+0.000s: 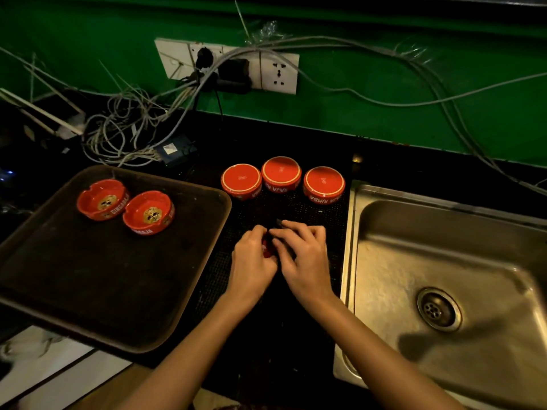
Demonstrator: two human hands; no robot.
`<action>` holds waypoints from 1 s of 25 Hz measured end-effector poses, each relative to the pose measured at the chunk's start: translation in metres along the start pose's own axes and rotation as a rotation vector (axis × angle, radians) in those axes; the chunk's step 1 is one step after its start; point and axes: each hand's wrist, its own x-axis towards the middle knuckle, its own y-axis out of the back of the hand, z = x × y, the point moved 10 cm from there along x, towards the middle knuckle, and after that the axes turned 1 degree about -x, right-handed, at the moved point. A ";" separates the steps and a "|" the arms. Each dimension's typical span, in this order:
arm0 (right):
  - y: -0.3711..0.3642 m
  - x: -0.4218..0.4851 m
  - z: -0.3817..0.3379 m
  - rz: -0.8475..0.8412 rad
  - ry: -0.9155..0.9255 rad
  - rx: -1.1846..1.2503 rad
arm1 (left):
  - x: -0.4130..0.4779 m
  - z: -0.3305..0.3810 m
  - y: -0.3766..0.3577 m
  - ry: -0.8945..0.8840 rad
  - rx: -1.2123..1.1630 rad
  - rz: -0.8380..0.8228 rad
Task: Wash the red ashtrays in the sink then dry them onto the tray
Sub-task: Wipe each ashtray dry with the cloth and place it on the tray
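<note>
1. holding one red ashtray [267,250] between both hands over the dark mat [296,208] on the bench [296,335], between tray [229,207] and sink [384,232]. the left hand [251,257] has its grip curled round the ashtray's side. the right hand [303,253] bends its fingers over the top with something dark, maybe a cloth; whether that grip pinches or only presses cannot be told.
2. likely wet and mostly covered, the ashtray could slip from a loose hold and chip on the bench.
3. three ashtrays [281,173] stand upside down in a row just beyond the hands; a careless reach could knock them together.
4. two ashtrays [148,213] sit upright, close together, in the tray's far left; setting another down hard against them could crack one.
5. the tray seems to overhang the bench's near edge, so weight placed there could tip it.
6. wall sockets [278,72] and tangled cables [124,137] lie behind; drips carried that way would be dangerous.
</note>
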 end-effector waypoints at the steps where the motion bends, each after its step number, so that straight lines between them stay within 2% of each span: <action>1: 0.001 0.001 0.009 0.023 -0.068 0.068 | -0.002 -0.005 0.000 0.012 -0.023 0.007; 3: -0.003 0.007 0.047 0.013 -0.320 0.300 | -0.008 -0.013 0.001 0.036 -0.055 -0.001; 5: -0.018 0.008 0.080 -0.071 -0.626 0.618 | -0.015 -0.018 0.001 0.059 -0.087 -0.020; 6: -0.022 0.007 0.082 -0.103 -0.680 0.659 | -0.017 -0.019 0.001 0.067 -0.097 -0.032; 7: -0.021 0.007 0.076 -0.114 -0.642 0.611 | -0.017 -0.020 0.001 0.077 -0.095 -0.040; 10: -0.006 0.006 0.015 -0.060 -0.180 0.233 | -0.012 -0.023 0.006 0.085 -0.112 -0.027; 11: -0.008 0.004 0.002 -0.053 -0.098 0.199 | -0.011 -0.024 0.007 0.085 -0.124 -0.021; 13: -0.014 0.009 0.011 -0.076 -0.168 0.310 | -0.011 -0.029 0.007 0.093 -0.139 -0.027; 17: -0.035 0.006 0.067 -0.222 -0.645 0.813 | -0.016 -0.048 0.003 0.124 -0.222 -0.046; 20: -0.054 -0.012 0.084 -0.421 -0.859 0.931 | -0.018 -0.060 0.004 0.154 -0.315 -0.048; 22: -0.057 -0.008 0.087 -0.505 -0.860 0.960 | -0.019 -0.064 0.000 0.186 -0.395 -0.068; 25: -0.043 0.017 0.074 -0.557 -0.675 0.837 | -0.016 -0.060 -0.011 0.202 -0.372 -0.152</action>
